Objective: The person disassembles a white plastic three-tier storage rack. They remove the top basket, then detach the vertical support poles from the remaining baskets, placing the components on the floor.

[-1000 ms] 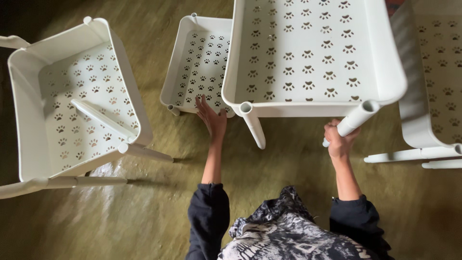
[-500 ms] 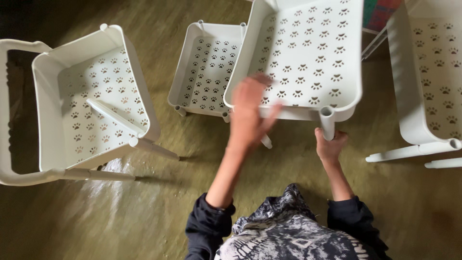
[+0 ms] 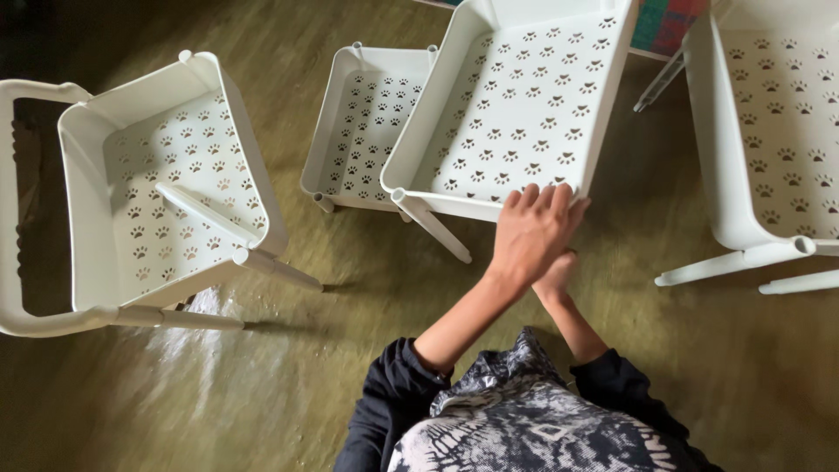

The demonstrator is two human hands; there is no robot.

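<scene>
My sleeves are dark, with patterned cloth at 6 o'clock. Both forearms run up toward 12–1 o'clock, crossing near the wrists.

Left hand lies on top, fingers together and stretched flat, tips touching the near rim of the middle tray at its near-right corner. Left grip: flat and unclenched, clasping nothing, just pressing on the rim.

Right hand sits directly under the left one, mostly hidden. Only a slice of it and the wrist show. Right grip: can't tell whether it is wide or closed, or whether it has anything.

The middle tray is white plastic with paw-print cutouts in its bottom and raised walls, tilted, at 12 o'clock from my hands. A leg sticks out from its near-left corner, pointing down toward 5 o'clock over the floor.

Behind it at 11 o'clock is a second tray, same pattern, partly covered by the middle one, short pegs at its corners.

At 9–10 o'clock, well apart, is a left tray, tilted, with a loose tube lying across its bottom, legs out toward 4 o'clock, and a handle frame on its far-left side.

At 2–3 o'clock is a right tray, cut off by the frame edge, with legs near it on the floor.

The floor is olive and glossy.
</scene>
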